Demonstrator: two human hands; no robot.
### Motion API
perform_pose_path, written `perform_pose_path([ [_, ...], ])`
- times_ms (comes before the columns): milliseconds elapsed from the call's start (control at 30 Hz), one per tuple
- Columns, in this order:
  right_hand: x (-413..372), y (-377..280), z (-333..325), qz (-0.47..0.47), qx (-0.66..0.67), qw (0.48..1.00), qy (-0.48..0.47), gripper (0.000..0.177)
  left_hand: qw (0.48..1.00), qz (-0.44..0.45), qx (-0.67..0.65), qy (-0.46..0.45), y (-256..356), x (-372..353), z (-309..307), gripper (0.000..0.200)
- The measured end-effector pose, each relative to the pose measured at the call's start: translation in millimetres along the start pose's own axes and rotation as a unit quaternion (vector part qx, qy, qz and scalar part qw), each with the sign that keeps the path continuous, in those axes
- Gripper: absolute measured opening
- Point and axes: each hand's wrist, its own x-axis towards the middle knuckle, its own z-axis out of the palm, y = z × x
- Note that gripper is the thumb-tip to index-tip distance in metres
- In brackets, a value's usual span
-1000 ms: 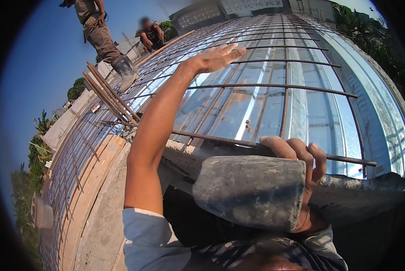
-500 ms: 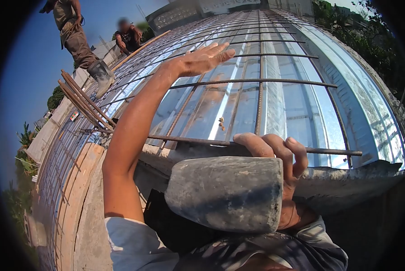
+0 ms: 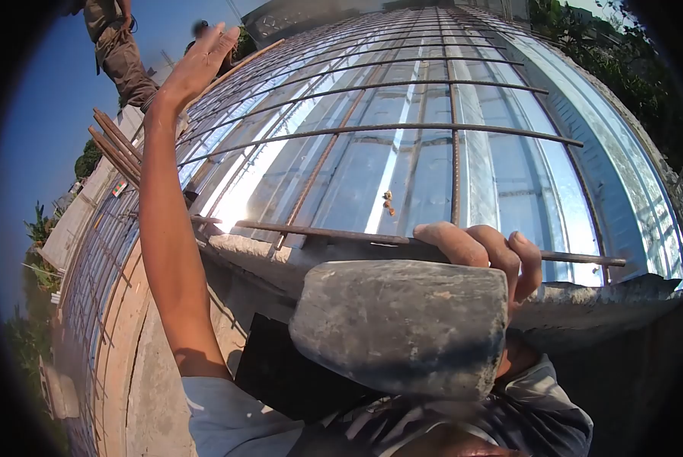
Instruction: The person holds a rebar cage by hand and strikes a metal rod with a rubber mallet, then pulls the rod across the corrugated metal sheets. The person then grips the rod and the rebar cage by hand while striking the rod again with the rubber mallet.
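My left hand (image 3: 202,67) is raised at the upper left, fingers stretched out and holding nothing. The bare arm below it reaches up from a pale short sleeve. Close to the camera, a grey, dirt-stained tapered bucket (image 3: 402,327) lies sideways and covers much of the lower middle. Behind its upper right edge show the curled fingers of my right hand (image 3: 501,255), which holds the bucket; palm and thumb are hidden. Just beyond these fingers runs the nearest rebar (image 3: 318,230) of a grid over shiny corrugated metal decking (image 3: 425,179).
A rough concrete edge (image 3: 577,305) borders the decking. Rebar ends (image 3: 116,145) stick up at the left, near wooden boards (image 3: 124,327). One person (image 3: 120,53) stands at the upper left; another is mostly hidden behind my left hand. A small brown bit (image 3: 388,203) lies on the decking.
My left hand has swung left and upward, away from above the rebar grid, still with outstretched fingers. The bucket and my right hand have shifted slightly right in view.
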Motion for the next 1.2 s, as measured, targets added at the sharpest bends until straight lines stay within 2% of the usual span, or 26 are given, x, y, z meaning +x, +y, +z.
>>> perform_pose_path([
  [33, -1.2, -2.0, -2.7, 0.012, -0.002, 1.000, -0.029, 0.022, 0.998, 0.039, -0.054, 0.007, 47.7, -31.5, -15.5, 0.094],
  [67, 1.0, -2.2, -3.3, 0.024, -0.007, 0.999, -0.047, 0.018, 0.995, 0.059, -0.076, 0.024, 70.5, -59.5, -25.3, 0.093],
  [133, 5.5, 1.8, -5.1, -0.023, -0.008, 0.999, -0.030, 0.022, 0.984, 0.116, -0.123, 0.056, 107.8, -109.4, -37.1, 0.090],
  [233, 2.7, 1.5, 8.3, -0.026, -0.011, 0.999, 0.044, 0.029, 0.966, 0.045, -0.251, -0.047, 133.6, -157.9, -26.9, 0.082],
  [300, 1.9, 4.8, 12.4, -0.041, -0.012, 0.997, 0.068, 0.029, 0.964, -0.009, -0.249, -0.088, 138.5, -179.3, -6.9, 0.080],
  [400, 0.9, 9.4, 8.3, -0.064, -0.008, 0.996, 0.056, 0.028, 0.959, -0.048, -0.268, -0.083, 136.5, -202.6, 7.9, 0.083],
  [500, -0.3, 7.3, 1.0, -0.051, 0.033, 0.998, 0.025, 0.027, 0.967, -0.013, -0.253, -0.009, 146.0, -219.3, 6.4, 0.080],
  [533, -0.5, 6.4, -1.3, -0.043, 0.048, 0.998, 0.012, 0.028, 0.965, -0.056, -0.256, -0.029, 147.2, -229.3, 11.2, 0.077],
  [633, -2.4, 5.7, -1.5, -0.031, 0.085, 0.996, 0.002, 0.027, 0.991, 0.036, -0.072, 0.111, 147.0, -238.9, 28.5, 0.072],
  [700, -5.4, 8.0, -4.4, -0.036, 0.094, 0.995, -0.019, 0.022, 0.985, 0.022, -0.109, 0.133, 144.9, -239.8, 34.0, 0.068],
  [800, -8.1, 12.6, -4.1, -0.045, 0.116, 0.992, -0.015, 0.025, 0.973, -0.023, -0.182, 0.141, 140.1, -239.6, 38.0, 0.069],
  [900, -7.7, 13.2, -1.9, -0.038, 0.147, 0.988, -0.014, 0.031, 0.975, -0.054, -0.201, 0.084, 134.8, -242.0, 32.4, 0.072],
  [1000, -6.6, 14.9, -13.2, -0.049, 0.153, 0.985, -0.058, 0.039, 0.964, -0.103, -0.243, 0.014, 132.8, -239.0, 23.0, 0.076],
  [1100, -7.5, 13.6, -13.5, -0.038, 0.172, 0.983, -0.055, 0.042, 0.965, -0.031, -0.256, -0.049, 142.6, -202.7, -4.3, 0.086],
  [1200, -6.0, 15.5, -14.2, -0.049, 0.182, 0.981, -0.053, 0.043, 0.954, -0.029, -0.277, -0.107, 156.8, -153.5, -3.4, 0.101],
])
